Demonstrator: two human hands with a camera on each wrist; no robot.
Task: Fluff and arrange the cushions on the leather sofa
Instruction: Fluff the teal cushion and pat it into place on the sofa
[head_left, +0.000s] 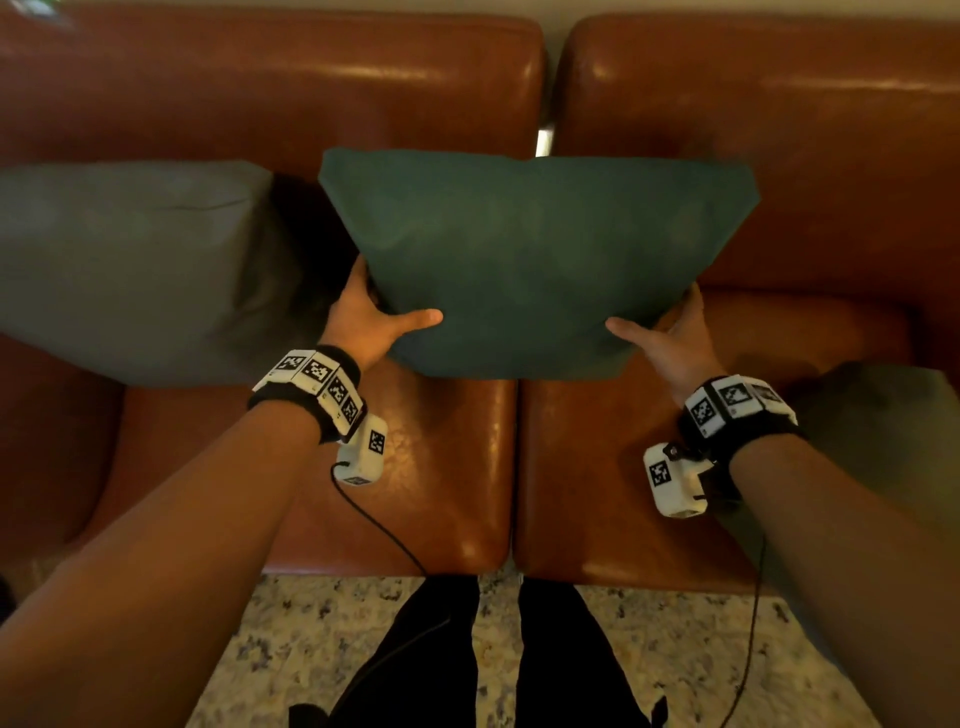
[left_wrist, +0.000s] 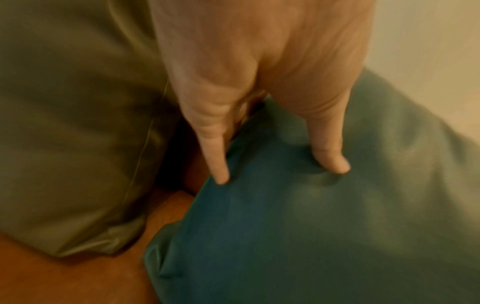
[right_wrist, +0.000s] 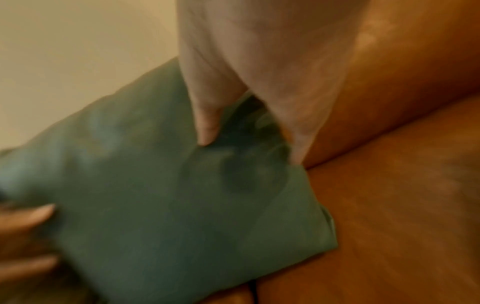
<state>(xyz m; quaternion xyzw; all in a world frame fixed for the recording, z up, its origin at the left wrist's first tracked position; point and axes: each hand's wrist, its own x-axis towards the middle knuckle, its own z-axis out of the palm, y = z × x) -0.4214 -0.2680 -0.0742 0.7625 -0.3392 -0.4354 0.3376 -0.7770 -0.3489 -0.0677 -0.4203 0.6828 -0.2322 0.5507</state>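
A dark teal cushion (head_left: 535, 260) stands upright over the seam between the two seat pads of the brown leather sofa (head_left: 441, 467). My left hand (head_left: 384, 317) grips its lower left edge, thumb on the front and fingers behind. My right hand (head_left: 667, 338) grips the lower right edge the same way. In the left wrist view a thumb and fingers (left_wrist: 213, 156) dent the teal cushion (left_wrist: 285, 226). The right wrist view is blurred and shows my right thumb pressed into the teal cushion (right_wrist: 155, 195).
A grey-olive cushion (head_left: 130, 270) leans against the backrest (head_left: 260, 88) just left of the teal one. Another greyish cushion (head_left: 893, 431) lies on the right seat, beyond my right wrist. My legs stand on speckled floor (head_left: 311, 649) before the sofa.
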